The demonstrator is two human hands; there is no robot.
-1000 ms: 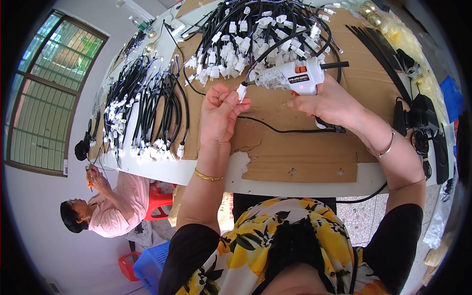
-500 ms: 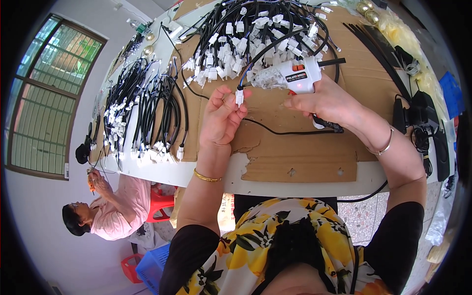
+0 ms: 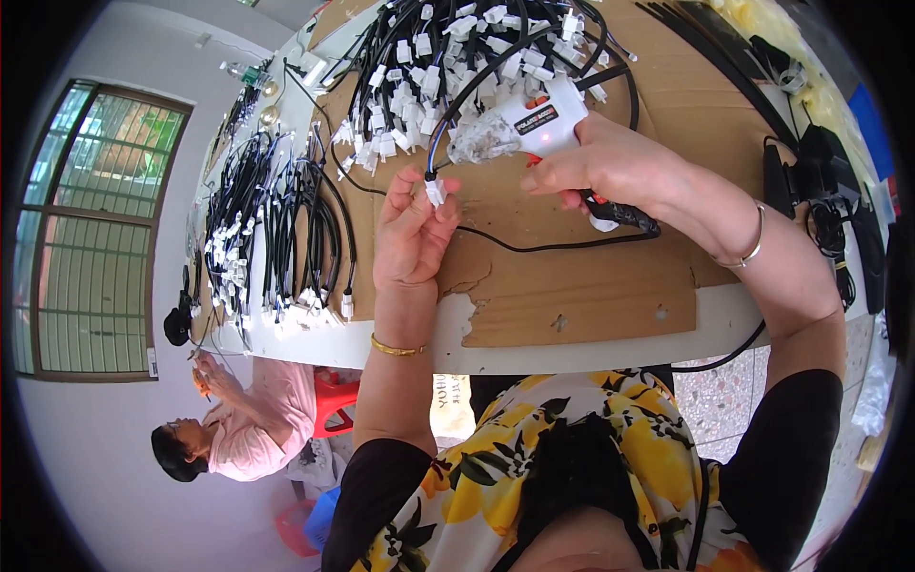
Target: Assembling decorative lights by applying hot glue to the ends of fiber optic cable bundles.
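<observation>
Head view shows the left hand [image 3: 412, 236] pinching a small white connector [image 3: 436, 192] on the end of a black cable [image 3: 456, 114], held just above the cardboard [image 3: 572, 286] near the table's front edge, while the right hand [image 3: 610, 167] is closed around a white glue gun [image 3: 534, 124] whose clear nozzle [image 3: 477, 141] points at the connector from just beside it. For a clean joint, hold the connector steady between thumb and fingertips with skin clear of the nozzle tip, and bring the nozzle squarely to the cable entry. Feed glue sparingly, since excess could likely string onto the fingers or the connector pile [image 3: 429, 57] behind.
</observation>
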